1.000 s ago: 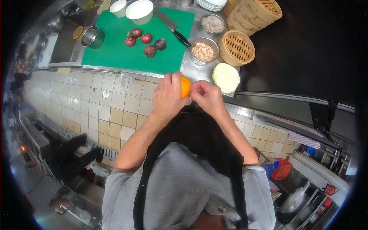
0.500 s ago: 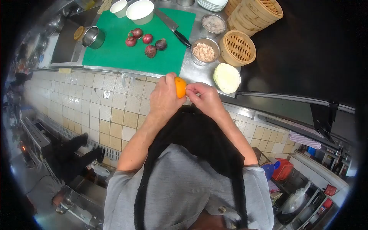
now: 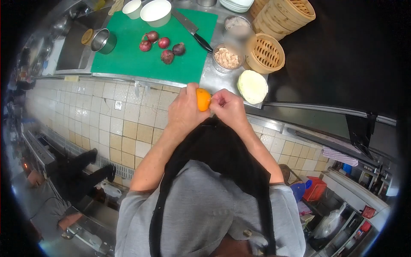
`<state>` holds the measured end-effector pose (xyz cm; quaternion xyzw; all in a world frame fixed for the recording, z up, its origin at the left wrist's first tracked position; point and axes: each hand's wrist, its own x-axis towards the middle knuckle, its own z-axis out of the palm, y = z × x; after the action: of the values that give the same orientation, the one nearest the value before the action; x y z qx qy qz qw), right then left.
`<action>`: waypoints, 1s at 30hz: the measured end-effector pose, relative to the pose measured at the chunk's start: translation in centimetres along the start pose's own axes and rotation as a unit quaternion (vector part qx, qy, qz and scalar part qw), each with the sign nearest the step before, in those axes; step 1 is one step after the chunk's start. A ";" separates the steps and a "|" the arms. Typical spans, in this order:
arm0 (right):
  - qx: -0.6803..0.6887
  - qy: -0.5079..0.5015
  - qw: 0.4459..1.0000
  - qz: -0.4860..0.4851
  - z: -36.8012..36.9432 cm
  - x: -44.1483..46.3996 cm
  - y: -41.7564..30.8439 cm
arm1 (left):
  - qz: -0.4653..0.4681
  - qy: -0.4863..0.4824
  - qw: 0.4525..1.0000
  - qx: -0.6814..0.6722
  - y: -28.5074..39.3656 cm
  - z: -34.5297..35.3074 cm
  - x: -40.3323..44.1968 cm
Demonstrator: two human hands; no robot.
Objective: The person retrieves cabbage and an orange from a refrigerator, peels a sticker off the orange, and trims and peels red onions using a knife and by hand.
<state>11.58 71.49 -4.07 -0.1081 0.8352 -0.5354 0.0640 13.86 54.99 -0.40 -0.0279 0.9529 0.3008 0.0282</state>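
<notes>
My left hand (image 3: 187, 107) is wrapped round an orange (image 3: 203, 100), held in front of the black apron near the counter's edge. Close against the fruit's right side, my right hand (image 3: 227, 104) is closed in a pinch. A small pale spot shows on the peel beside those fingertips; whatever they grip is too small to name. Beyond the hands lies a green cutting board (image 3: 115, 64) with several red onions (image 3: 167, 56) and a knife (image 3: 192, 30) with a black handle. A cut cabbage half (image 3: 253, 87) sits to the right of my right hand.
Metal bowls of chopped pale food (image 3: 227, 58) stand near bamboo steamers (image 3: 266, 53); a blurred patch covers part of them. White bowls (image 3: 156, 13) and a metal pot (image 3: 103, 41) rest at the board's far and left sides. Another person (image 3: 51, 214) is at lower left.
My right fingertips have shifted slightly right along the orange's side, and more of its peel shows. My left hand keeps its hold. A blurred patch has appeared over the metal bowls.
</notes>
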 end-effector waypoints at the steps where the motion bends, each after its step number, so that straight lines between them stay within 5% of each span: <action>1: 0.011 0.015 1.000 0.013 -0.1 0.0 0.7 | -0.001 0.003 0.999 -0.047 -0.3 0.1 -0.1; 11: 0.071 -0.006 0.994 0.087 -0.9 -1.2 2.4 | 0.014 0.054 0.996 -0.068 -2.8 2.5 1.4; 14: 0.107 -0.016 0.984 0.144 -2.1 -2.4 2.0 | -0.016 -0.029 0.995 -0.093 -3.5 5.2 4.0; 17: 0.085 -0.030 0.984 0.156 -3.0 -3.6 2.9 | 0.064 -0.052 0.996 -0.034 -3.8 8.3 6.8; 20: 0.078 0.000 0.982 0.170 -4.4 -4.4 3.1 | 0.110 0.083 0.987 -0.081 -3.7 10.3 7.4; 28: 0.092 0.010 0.981 0.171 -5.8 -5.4 4.5 | 0.078 0.093 0.974 -0.189 -3.3 12.0 9.0; 30: 0.060 -0.015 0.986 0.158 -6.2 -5.3 5.1 | 0.121 0.159 0.963 -0.179 -3.3 11.9 8.8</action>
<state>14.81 80.30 -6.16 0.0211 0.8070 -0.5662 0.1668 5.79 58.81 -12.64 0.0361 0.8720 0.4593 -0.1655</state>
